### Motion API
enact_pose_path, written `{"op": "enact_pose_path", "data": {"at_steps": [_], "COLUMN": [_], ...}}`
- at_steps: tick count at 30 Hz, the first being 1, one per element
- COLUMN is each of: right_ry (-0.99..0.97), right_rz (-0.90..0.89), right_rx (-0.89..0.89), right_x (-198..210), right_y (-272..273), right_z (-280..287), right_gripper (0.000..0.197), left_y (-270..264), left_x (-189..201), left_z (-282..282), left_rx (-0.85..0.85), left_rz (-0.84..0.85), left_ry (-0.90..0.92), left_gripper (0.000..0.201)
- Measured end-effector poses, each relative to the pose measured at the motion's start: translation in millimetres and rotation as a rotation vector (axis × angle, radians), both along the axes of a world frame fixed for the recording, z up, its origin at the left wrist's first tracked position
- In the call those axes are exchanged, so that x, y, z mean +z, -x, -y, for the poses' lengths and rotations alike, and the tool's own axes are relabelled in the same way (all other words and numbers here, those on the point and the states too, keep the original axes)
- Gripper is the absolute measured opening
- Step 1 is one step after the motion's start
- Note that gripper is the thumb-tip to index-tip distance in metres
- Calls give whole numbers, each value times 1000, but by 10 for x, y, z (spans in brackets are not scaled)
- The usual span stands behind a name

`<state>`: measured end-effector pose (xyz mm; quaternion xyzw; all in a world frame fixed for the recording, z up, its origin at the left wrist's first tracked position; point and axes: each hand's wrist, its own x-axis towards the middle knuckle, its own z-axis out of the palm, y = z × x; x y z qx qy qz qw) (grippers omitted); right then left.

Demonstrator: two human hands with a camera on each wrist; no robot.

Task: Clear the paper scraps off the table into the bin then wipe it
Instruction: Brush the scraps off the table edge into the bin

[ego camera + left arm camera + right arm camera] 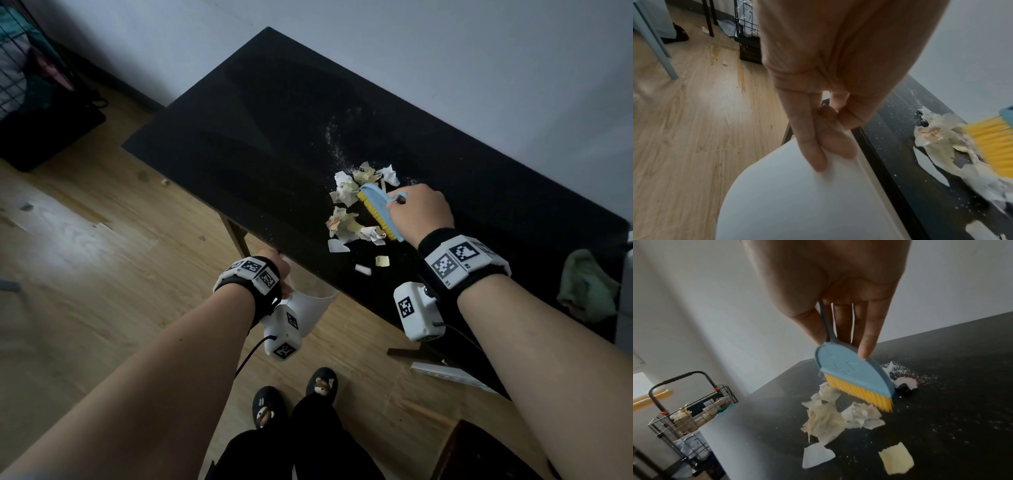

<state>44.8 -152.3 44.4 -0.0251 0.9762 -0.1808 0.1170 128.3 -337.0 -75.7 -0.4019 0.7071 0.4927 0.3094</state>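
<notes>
Left hand [275, 265] pinches the bin [317, 303] rim just below the table's [239, 113] near edge.
Beyond it, right hand [419, 212] grips the brush [376, 212] handle behind the scraps [346, 219] near that edge: light, flimsy paper, likely better swept than picked.

My head camera looks steeply down over both forearms at the black rectangular surface [274, 113] and the wooden floor. My left wrist camera sits close behind the fingers [813, 146], facing along that surface's near edge. My right wrist camera peers past the blue-backed, yellow-bristled hand brush [857, 382]. All three share the heap of crumpled white paper scraps [346, 219].
</notes>
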Motion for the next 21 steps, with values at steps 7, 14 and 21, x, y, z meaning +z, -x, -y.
{"op": "enact_pose_path", "data": {"at_steps": [7,14,21], "right_ry": [-41,-100,-129], "right_rz": [-28,-15,72], "right_rx": [-80,-122,36], "right_x": [16,-7,-114], "right_y": [-71,-165,-277], "right_z": [-159,-233,-116], "right_gripper": [24,22,25], "left_y": [-32,-80,-98], "left_x": [-22,-44,-11], "left_z": [-20,-107,-221], "left_rx": [48,21,-23], "left_rz": [1,25,19], "left_ry": [-18,-36,-42], "left_gripper": [53,67,67]}}
